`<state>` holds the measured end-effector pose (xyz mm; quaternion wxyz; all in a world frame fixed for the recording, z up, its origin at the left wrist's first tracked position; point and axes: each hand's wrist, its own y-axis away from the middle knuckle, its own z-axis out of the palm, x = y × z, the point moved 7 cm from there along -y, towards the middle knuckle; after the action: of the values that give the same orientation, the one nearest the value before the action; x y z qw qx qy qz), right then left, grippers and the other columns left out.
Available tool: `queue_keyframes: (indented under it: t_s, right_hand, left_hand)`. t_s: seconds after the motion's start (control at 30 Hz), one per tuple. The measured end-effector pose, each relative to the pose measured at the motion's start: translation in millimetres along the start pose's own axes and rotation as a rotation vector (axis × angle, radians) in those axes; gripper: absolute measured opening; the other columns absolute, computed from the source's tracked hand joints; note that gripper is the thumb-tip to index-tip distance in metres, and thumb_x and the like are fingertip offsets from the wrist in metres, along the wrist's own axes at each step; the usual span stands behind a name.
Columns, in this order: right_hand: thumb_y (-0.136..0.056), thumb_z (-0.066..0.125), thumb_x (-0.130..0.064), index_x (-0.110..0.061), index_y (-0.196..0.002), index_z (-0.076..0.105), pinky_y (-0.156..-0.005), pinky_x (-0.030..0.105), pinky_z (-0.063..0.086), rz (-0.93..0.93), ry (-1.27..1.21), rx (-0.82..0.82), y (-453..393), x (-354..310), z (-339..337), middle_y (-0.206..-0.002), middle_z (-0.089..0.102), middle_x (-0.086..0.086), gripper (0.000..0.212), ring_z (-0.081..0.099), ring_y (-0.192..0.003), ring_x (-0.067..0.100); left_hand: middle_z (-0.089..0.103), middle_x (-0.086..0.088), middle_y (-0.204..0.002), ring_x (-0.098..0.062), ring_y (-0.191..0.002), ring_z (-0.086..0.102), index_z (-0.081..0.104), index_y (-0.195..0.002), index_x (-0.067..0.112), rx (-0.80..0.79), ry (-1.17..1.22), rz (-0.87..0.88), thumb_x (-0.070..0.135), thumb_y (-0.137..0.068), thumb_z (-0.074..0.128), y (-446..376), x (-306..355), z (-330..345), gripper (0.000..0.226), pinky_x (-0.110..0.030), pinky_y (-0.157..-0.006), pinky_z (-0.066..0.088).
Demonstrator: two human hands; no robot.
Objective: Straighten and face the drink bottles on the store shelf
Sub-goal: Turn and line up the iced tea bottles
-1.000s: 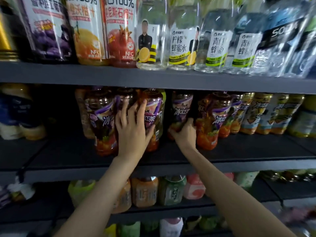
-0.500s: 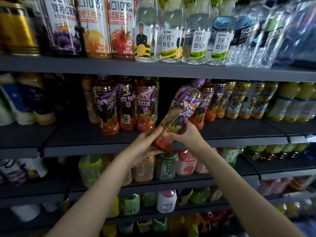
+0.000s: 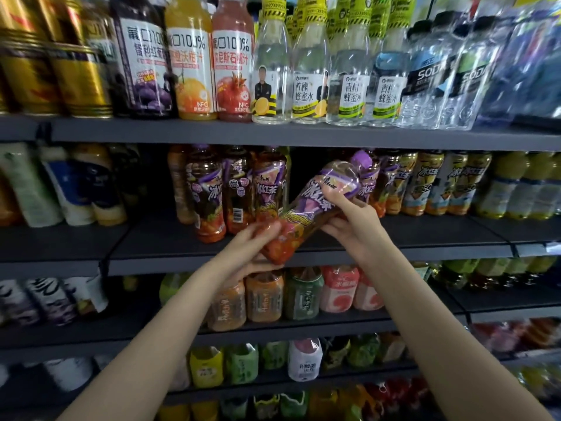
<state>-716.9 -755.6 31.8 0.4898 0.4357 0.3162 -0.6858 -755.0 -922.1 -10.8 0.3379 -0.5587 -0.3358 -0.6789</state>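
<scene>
At frame centre an iced tea bottle point(image 3: 315, 208) tilts, purple cap toward upper right, held off the middle shelf point(image 3: 425, 235); left hand point(image 3: 258, 247) grips its orange base; right hand point(image 3: 352, 220) clasps its middle; upright bottles point(image 3: 236, 189) stand behind.

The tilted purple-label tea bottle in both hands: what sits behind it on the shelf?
Behind the tilted bottle is a dark gap in the row, with matching tea bottles upright to its left. Both hands cover its lower half; the gap's depth is hidden.
</scene>
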Motion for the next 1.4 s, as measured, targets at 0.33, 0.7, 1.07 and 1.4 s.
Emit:
queue_keyframes:
  t_s: [0.33,0.7,1.07,1.4]
  right_hand:
    - [-0.083,0.07,-0.031,-0.004,-0.11,0.056,-0.084,0.041,0.057,-0.005,0.145,0.057,12,-13,-3,-0.107,0.068,0.015,0.04,0.068,-0.097,0.027]
    - [-0.054,0.089,-0.032,-0.023,-0.124,0.049,-0.087,0.041,0.055,-0.301,0.503,0.026,15,-29,-5,-0.11,0.068,0.001,0.081,0.066,-0.101,0.016]
    - [-0.083,0.069,-0.011,-0.027,-0.132,0.04,-0.081,0.03,0.057,-0.381,0.349,-0.099,20,-54,-11,-0.11,0.067,0.004,0.06,0.067,-0.097,0.014]
    - [-0.067,0.083,-0.009,-0.021,-0.133,0.039,-0.086,0.036,0.056,-0.435,0.326,0.035,16,-63,-15,-0.114,0.064,0.004,0.08,0.066,-0.101,0.017]
  left_hand:
    - [0.045,0.007,-0.114,-0.004,-0.102,0.045,0.044,-0.113,0.025,0.276,-0.691,0.641,0.023,-0.068,0.082,11,50,10,0.06,-0.009,-0.083,0.038]
    - [0.058,0.001,-0.121,-0.011,-0.113,0.055,0.039,-0.13,0.022,-0.07,-0.621,0.419,0.029,-0.076,0.076,-15,39,39,0.067,-0.029,-0.096,0.045]
    - [0.063,0.001,-0.117,-0.014,-0.11,0.06,0.048,-0.126,0.02,-0.129,-0.402,0.365,0.032,-0.077,0.075,-25,29,61,0.058,-0.027,-0.093,0.048]
    - [0.048,0.001,-0.118,-0.013,-0.111,0.047,0.042,-0.125,0.027,0.238,-0.799,0.675,0.037,-0.07,0.079,-11,47,62,0.067,-0.026,-0.091,0.045]
